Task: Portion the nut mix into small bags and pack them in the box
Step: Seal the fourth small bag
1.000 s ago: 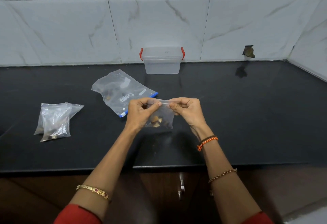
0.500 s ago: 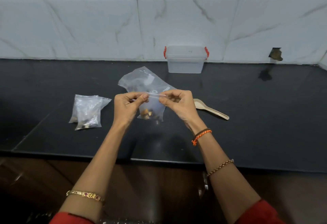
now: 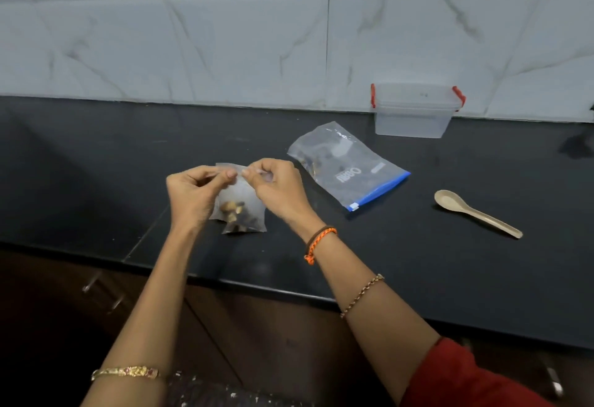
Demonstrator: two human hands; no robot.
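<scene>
Both hands pinch the top seal strip of the small bag (image 3: 239,204): left hand (image 3: 193,194) with thumb and forefinger closed on the strip's left part, right hand (image 3: 278,189) doing the same just beside it, fingertips nearly meeting at mid-strip. Other fingers curled in. Looks like the zip is being pressed shut; can't tell whether it's fully sealed.

Bag hangs from the pinch above the black counter (image 3: 418,262), near the front edge. Small cluster of nuts sits in the bottom corner, upper part empty film.

Handling, my read: very light, thin soft plastic, floppy, probably slick. Load is bottom-heavy so it'll swing. Hold it by the stiffer seal strip, not the film; squeezing the lower part risks crushing nuts or popping the zip.

Further out: big zip bag (image 3: 347,165) with the blue closure lies flat to the right, some mix left inside. Spoon (image 3: 475,213) lies beyond that, well apart. Clear box (image 3: 414,114) with red clips stands against the wall tiles, lid on, so it'll need opening before packing.
</scene>
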